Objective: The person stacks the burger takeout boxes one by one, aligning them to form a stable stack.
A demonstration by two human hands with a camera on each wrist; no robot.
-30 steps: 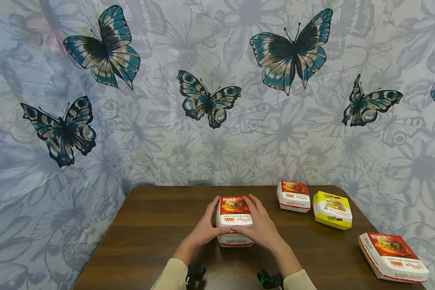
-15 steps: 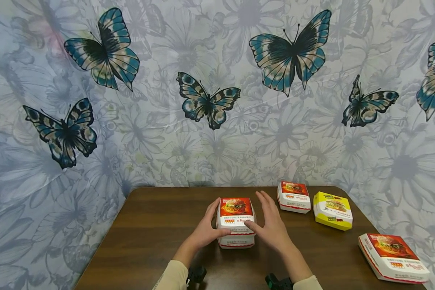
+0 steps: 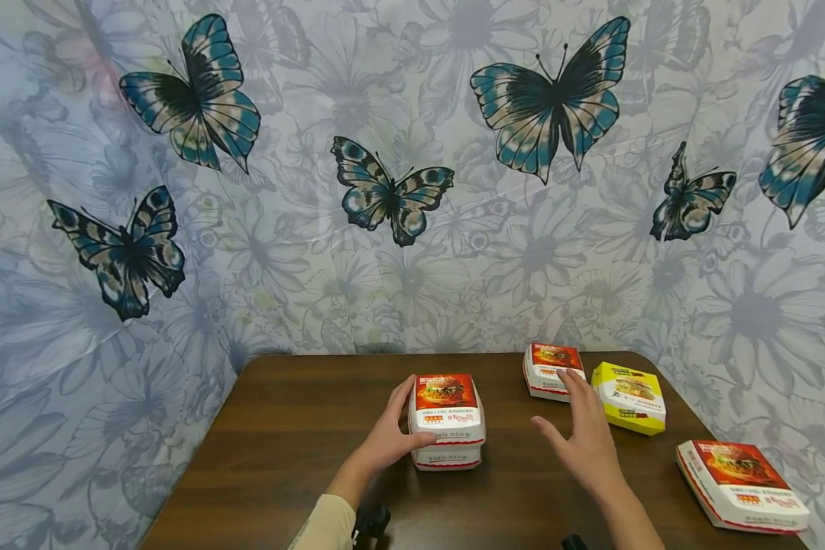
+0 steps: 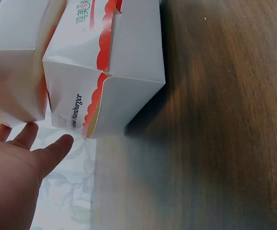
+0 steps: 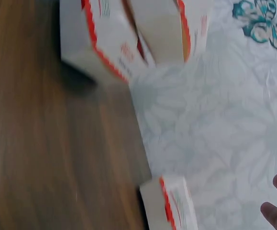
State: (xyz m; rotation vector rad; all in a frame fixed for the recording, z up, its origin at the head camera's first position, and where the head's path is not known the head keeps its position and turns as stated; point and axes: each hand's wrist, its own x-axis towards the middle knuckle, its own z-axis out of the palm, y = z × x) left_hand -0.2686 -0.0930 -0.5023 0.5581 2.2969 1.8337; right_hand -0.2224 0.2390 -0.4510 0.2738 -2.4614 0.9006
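Two white hamburger boxes with red trim are stacked at the middle of the table in the head view. The upper box (image 3: 447, 416) has a burger picture on its lid, and it sits on the lower box (image 3: 447, 457). My left hand (image 3: 388, 443) rests along the upper box's left side, thumb at its front edge, fingers fairly straight. In the left wrist view the fingertips lie by the upper box. My right hand (image 3: 587, 443) is apart from the stack, fingers spread with nothing in them, overlapping the back white hamburger box (image 3: 543, 378) in the head view.
A yellow hamburger box (image 3: 630, 401) stands beside the back white box on the right. Another white hamburger box (image 3: 742, 489) lies at the table's right edge. The brown wooden table (image 3: 302, 428) meets a butterfly-patterned cloth (image 3: 282, 229) behind it.
My right hand has let go of the stack and moved right, toward the back white and yellow boxes. The left hand and the stack have stayed in place.
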